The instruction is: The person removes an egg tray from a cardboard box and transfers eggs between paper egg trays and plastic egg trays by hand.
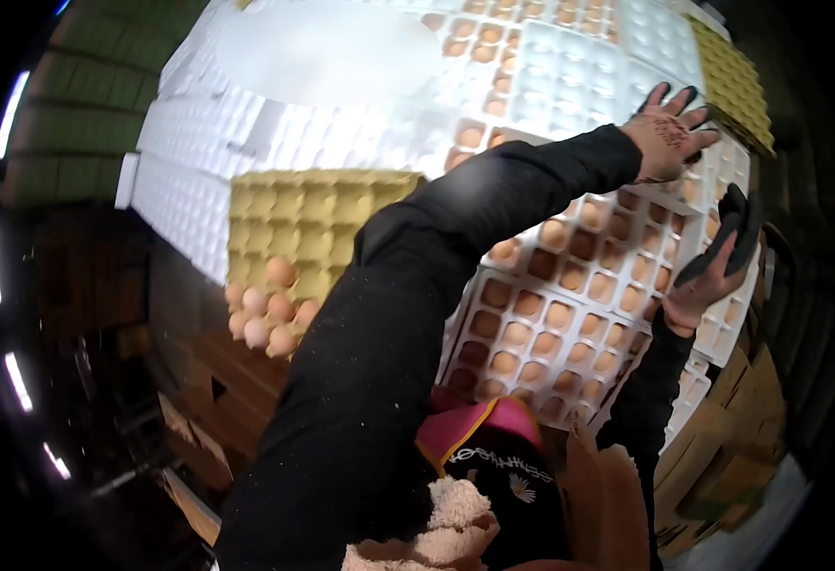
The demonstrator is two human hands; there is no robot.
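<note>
My left hand reaches across to the far right with its fingers spread, over the edge of white plastic egg trays. Dark covering shows on some of its fingertips. Close by on the right, my right hand has its fingers stretched out, partly in a black glove, beside the right edge of the trays. Neither hand visibly holds anything. Brown eggs sit in the cups of the trays below my hands. My left sleeve hides part of the trays.
A yellow pulp tray holds several eggs at its near left corner. More yellow trays lie at the far right edge. White trays cover the far side. Cardboard stands at lower right.
</note>
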